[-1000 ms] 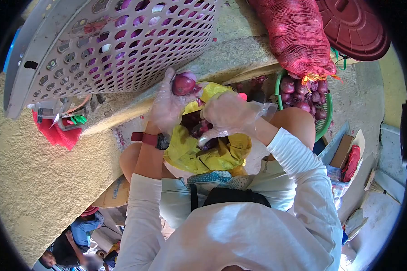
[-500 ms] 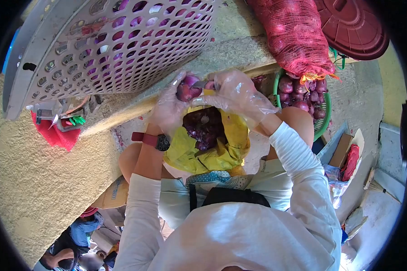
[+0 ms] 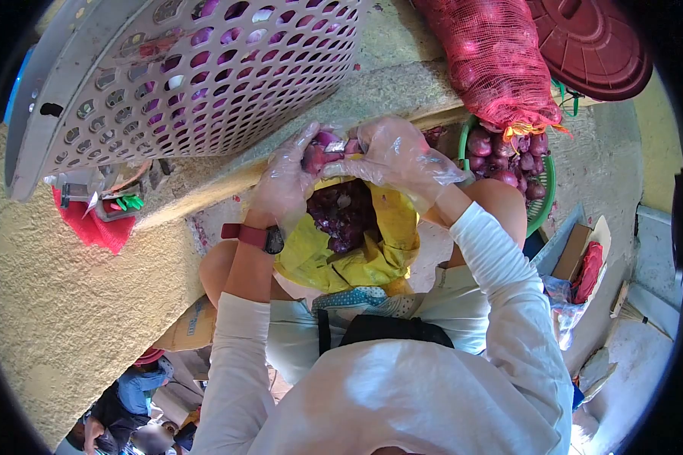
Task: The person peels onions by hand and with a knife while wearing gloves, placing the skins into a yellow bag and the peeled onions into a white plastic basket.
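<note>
My left hand (image 3: 282, 180), in a clear plastic glove, is closed around a red onion (image 3: 313, 158). Also gloved, my right hand (image 3: 402, 158) grips a small knife (image 3: 335, 148), its short blade against the onion; the handle is mostly hidden by the fingers. Both hands are above the rim of a yellow sack (image 3: 396, 231) between my knees. Dark red-purple onion skins (image 3: 345, 216) lie inside that sack.
A grey perforated crate (image 3: 228, 83) holding onions stands on the ledge at upper left. At upper right are a red mesh sack (image 3: 501, 61) of onions, a dark red lid (image 3: 592, 45) and a green basket (image 3: 548, 189) of onions. People (image 3: 118, 406) are at lower left.
The onion has turned slightly in my left hand, and the knife blade now shows brighter across it. My left wrist has rotated a little; the surroundings look the same.
</note>
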{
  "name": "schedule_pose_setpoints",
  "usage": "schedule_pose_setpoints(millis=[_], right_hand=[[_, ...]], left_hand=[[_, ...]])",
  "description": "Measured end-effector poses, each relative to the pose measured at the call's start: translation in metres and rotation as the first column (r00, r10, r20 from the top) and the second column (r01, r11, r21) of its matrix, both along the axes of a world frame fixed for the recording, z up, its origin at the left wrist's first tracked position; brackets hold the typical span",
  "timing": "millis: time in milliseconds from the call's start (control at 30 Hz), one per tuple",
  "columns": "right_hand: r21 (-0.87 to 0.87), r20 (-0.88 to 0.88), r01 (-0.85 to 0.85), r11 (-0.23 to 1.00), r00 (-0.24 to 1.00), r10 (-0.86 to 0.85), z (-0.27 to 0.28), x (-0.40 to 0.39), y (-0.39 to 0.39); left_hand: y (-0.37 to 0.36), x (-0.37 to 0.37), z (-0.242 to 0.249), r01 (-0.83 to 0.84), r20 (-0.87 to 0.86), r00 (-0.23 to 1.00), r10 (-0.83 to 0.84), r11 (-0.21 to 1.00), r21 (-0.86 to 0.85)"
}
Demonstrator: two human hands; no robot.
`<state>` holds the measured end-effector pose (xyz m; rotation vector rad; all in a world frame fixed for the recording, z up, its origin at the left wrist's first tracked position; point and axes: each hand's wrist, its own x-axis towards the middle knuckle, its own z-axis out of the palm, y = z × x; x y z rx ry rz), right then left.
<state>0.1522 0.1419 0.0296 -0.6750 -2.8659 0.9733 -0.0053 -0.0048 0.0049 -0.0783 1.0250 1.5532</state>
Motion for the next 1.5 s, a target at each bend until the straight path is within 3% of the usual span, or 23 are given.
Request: schedule_pose_setpoints(millis=[100,200,267,367,467,567,633,700,767,800,867,967,1100,1500], right_hand=[[0.008,-0.017,-0.02,1.0,1.0,0.02,-0.002,0.0,0.0],[0.072,-0.019,-0.034,0.997,0.999,0.035,-0.004,-0.003,-0.004],[0.088,-0.009,-0.046,0.995,0.999,0.047,-0.004,-0.002,-0.005],[0.151,-0.015,-0.09,0.984,0.996,0.093,0.003,-0.001,-0.007],[0.073,0.007,-0.145,0.987,0.989,0.145,0.015,0.0,-0.014],[0.152,0.003,-0.277,0.949,0.96,0.279,0.014,0.002,-0.028],[0.153,0.072,-0.428,0.891,0.904,0.422,0.014,0.002,-0.035],[0.18,0.089,-0.448,0.876,0.894,0.439,0.02,0.002,-0.032],[0.018,0.038,-0.243,0.97,0.97,0.242,0.024,0.0,-0.024],[0.017,0.038,-0.243,0.97,0.969,0.242,0.023,-0.001,-0.022],[-0.024,-0.03,0.08,0.997,0.996,-0.08,0.022,-0.003,-0.018],[-0.107,0.115,0.106,0.989,0.989,-0.093,0.034,-0.005,-0.009],[-0.093,0.062,0.081,0.992,0.995,-0.075,0.017,-0.004,-0.009],[-0.197,0.153,0.135,0.971,0.983,-0.106,0.024,-0.008,-0.011]], left_hand=[[-0.003,0.002,0.013,0.04,-0.069,0.997,-0.035,0.997,0.073],[-0.002,0.006,0.025,0.037,-0.109,0.994,-0.033,0.999,0.029],[-0.001,0.007,0.028,0.0,-0.183,0.983,-0.016,0.996,-0.087],[-0.003,0.002,0.017,0.018,-0.127,0.992,-0.02,1.0,-0.023],[0.002,0.005,0.027,-0.043,-0.075,0.997,0.037,0.995,-0.091],[0.008,0.007,0.029,-0.175,-0.135,0.977,0.164,0.981,-0.078],[0.003,0.002,0.023,-0.122,-0.166,0.98,0.111,0.991,-0.058],[0.0,0.001,0.019,-0.068,-0.194,0.979,0.059,0.997,-0.039],[-0.002,0.002,0.018,-0.047,-0.192,0.98,0.045,0.999,-0.005],[-0.003,0.001,0.015,-0.048,-0.192,0.98,0.046,0.999,-0.005],[-0.003,0.0,0.009,0.025,-0.121,0.993,-0.015,0.997,0.079],[0.002,0.002,0.006,-0.013,-0.034,0.999,0.014,0.999,0.039],[0.002,0.001,0.003,0.001,-0.071,0.997,0.002,0.999,0.04],[-0.001,0.002,0.01,0.041,-0.135,0.99,-0.031,0.997,0.072]])
